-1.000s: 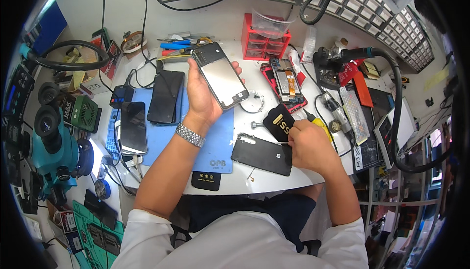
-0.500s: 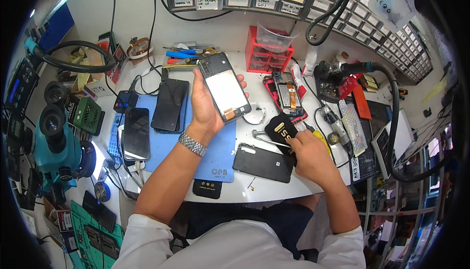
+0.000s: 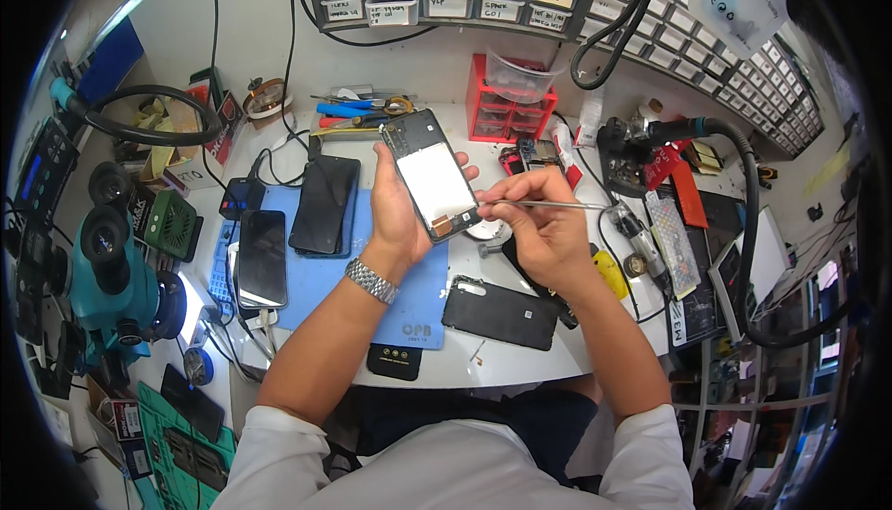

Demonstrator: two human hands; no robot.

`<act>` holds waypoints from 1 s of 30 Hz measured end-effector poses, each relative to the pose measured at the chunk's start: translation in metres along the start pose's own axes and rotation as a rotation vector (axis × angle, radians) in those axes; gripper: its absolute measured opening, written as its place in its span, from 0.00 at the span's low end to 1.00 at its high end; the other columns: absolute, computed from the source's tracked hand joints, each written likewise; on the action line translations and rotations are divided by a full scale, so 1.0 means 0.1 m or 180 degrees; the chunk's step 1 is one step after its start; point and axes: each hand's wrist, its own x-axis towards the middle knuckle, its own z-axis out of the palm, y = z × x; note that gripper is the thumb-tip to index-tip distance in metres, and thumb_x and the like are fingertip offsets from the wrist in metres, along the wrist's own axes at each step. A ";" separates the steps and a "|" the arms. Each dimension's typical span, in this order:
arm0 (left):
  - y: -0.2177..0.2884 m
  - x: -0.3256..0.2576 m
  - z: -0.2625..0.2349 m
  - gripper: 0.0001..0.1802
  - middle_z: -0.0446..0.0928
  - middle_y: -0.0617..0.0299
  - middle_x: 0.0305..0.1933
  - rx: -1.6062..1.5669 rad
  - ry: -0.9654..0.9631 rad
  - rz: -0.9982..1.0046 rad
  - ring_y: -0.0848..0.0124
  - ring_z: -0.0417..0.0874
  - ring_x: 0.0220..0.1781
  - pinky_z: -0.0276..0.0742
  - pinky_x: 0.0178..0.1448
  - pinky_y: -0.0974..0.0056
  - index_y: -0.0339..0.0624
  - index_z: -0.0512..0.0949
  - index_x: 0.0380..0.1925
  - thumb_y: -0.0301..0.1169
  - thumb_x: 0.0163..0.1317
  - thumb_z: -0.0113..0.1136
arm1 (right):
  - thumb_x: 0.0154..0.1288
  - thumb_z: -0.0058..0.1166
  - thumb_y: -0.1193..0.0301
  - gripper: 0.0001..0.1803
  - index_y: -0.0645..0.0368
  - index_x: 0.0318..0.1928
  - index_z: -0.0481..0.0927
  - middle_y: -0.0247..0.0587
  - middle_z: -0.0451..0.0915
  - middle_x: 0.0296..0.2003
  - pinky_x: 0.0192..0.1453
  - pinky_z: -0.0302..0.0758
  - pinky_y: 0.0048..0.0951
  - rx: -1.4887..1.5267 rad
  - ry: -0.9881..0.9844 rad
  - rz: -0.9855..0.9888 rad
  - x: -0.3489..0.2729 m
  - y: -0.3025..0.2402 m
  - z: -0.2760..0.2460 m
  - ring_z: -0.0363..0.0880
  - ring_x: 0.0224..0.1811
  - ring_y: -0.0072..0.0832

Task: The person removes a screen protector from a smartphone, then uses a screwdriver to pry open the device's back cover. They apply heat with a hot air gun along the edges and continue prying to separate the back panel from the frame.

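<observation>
My left hand (image 3: 398,199) is wrapped round an opened phone (image 3: 429,168), its back off, with a bright silvery plate and a copper-coloured ribbon near its lower end. In my right hand (image 3: 544,227) a slim metal rod-like tool (image 3: 581,204) is pinched, its kind not clear. The tool's tip is at the phone's lower right edge; fingers hide whether it touches. Below lies a black phone back cover (image 3: 499,313) with a camera cutout. A black item under my right hand is mostly hidden.
A blue mat (image 3: 409,310) carries a dark phone (image 3: 323,203); another phone (image 3: 262,259) lies to its left. A teal microscope (image 3: 116,259) stands at the left. Behind are red drawers (image 3: 502,115) and a red-framed opened phone (image 3: 522,159). A black cable (image 3: 743,222) arches at right.
My right hand has moved up and left from the black item on the table to the phone, now with the slim metal tool in it. The left hand holds the phone nearly in place.
</observation>
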 end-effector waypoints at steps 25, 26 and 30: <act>-0.09 -0.08 -0.04 0.50 0.86 0.46 0.61 0.0236 -0.0062 0.0146 0.54 0.91 0.63 0.95 0.60 0.48 0.40 0.75 0.71 0.75 0.85 0.27 | 0.72 0.58 0.93 0.13 0.63 0.46 0.72 0.54 0.93 0.42 0.58 0.91 0.36 -0.0259 0.0001 -0.0438 -0.09 0.41 0.28 0.95 0.47 0.34; -0.09 -0.09 -0.04 0.50 0.86 0.46 0.61 0.0244 -0.0057 0.0142 0.54 0.91 0.63 0.95 0.60 0.48 0.39 0.75 0.71 0.75 0.85 0.27 | 0.73 0.58 0.92 0.13 0.63 0.46 0.72 0.54 0.93 0.42 0.57 0.91 0.36 -0.0226 -0.0008 -0.0408 -0.09 0.40 0.29 0.95 0.47 0.34; -0.09 -0.12 0.00 0.50 0.86 0.46 0.61 0.0273 0.0017 0.0113 0.55 0.92 0.62 0.95 0.60 0.48 0.39 0.75 0.71 0.75 0.85 0.27 | 0.74 0.58 0.91 0.13 0.62 0.46 0.72 0.54 0.93 0.42 0.55 0.92 0.36 -0.0189 -0.0032 -0.0395 -0.10 0.38 0.31 0.96 0.45 0.34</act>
